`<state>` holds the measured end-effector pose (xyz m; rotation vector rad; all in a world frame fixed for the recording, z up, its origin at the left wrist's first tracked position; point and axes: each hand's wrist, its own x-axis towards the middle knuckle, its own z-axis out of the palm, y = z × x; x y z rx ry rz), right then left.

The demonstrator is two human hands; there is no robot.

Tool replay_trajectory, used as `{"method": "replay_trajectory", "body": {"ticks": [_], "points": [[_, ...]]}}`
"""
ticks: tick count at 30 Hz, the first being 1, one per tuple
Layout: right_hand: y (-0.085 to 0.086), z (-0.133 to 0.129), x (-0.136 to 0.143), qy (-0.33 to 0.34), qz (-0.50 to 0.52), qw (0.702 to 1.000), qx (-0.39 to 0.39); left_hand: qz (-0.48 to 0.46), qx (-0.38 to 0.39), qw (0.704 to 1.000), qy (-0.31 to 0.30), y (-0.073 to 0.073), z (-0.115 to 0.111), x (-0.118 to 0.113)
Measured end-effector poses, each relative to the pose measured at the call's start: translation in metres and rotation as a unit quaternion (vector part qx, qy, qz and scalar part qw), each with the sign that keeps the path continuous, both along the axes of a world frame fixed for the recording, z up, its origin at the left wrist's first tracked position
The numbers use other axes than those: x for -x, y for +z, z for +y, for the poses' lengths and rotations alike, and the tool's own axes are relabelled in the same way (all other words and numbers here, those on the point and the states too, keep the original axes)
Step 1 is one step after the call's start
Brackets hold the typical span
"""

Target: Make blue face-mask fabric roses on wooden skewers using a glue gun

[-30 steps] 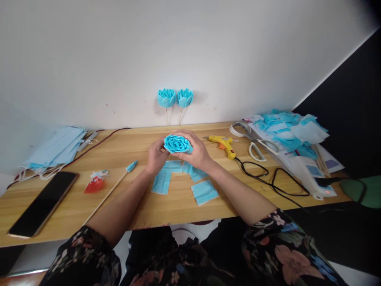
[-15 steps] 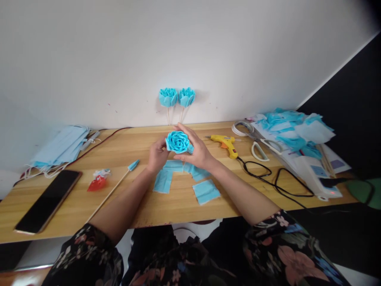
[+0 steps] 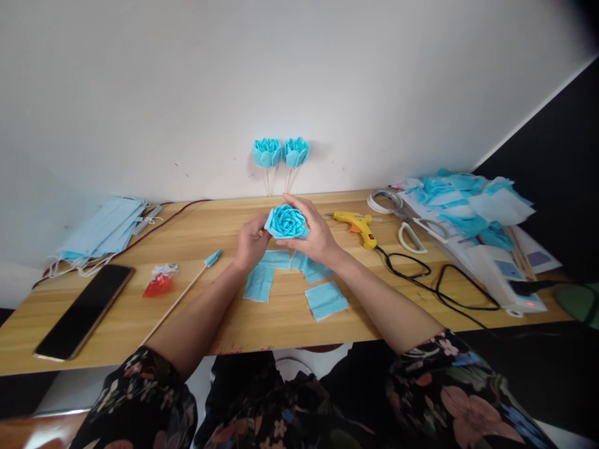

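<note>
Between my hands, above the table, is a blue fabric flower (image 3: 287,221) with layered ruffled petals, its open face turned toward me. My right hand (image 3: 319,234) cups it from the right, with the thumb along its lower edge and the fingers behind. On the other side, my left hand (image 3: 251,240) is closed with thumb and fingertips at the outer petals. My hands hide the flower's underside. Below lie cut blue squares, one flat square (image 3: 326,300) by my right forearm and others (image 3: 259,284) near my left wrist.
Two finished-looking blue flowers (image 3: 267,153) on sticks lean against the wall. A yellow glue gun (image 3: 358,226), scissors (image 3: 412,237) and a power strip (image 3: 503,274) are rightward. Leftward are face masks (image 3: 103,227), a phone (image 3: 87,312), a red packet (image 3: 159,284) and a blue-tipped stick (image 3: 180,299).
The flower has turned slightly in my hands, and an outer petal shows more on its left side. My camera view has shifted a little. Other things stay in place.
</note>
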<state>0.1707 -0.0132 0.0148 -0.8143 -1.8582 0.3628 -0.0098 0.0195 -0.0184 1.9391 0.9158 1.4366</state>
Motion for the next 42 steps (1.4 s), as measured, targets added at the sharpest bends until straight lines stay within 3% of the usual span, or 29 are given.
{"method": "replay_trajectory", "body": {"ticks": [8,17,32,37,42], "points": [[-0.001,0.001,0.003,0.001,0.036,0.998,-0.050,0.007,-0.018,1.000,-0.015,0.006,-0.003,0.000],[-0.004,0.000,0.002,0.053,0.042,0.997,0.046,-0.020,-0.002,1.000,-0.001,0.003,0.000,0.000],[-0.006,-0.004,0.004,-0.023,0.061,0.997,0.028,-0.013,0.011,1.000,-0.024,0.002,-0.002,-0.002],[-0.012,-0.003,0.006,-0.023,0.084,0.996,0.011,-0.042,0.064,0.997,-0.021,0.001,-0.003,-0.002],[-0.012,-0.001,0.005,-0.006,0.066,0.997,0.029,-0.055,0.050,0.997,-0.008,0.002,0.000,-0.001]]}}
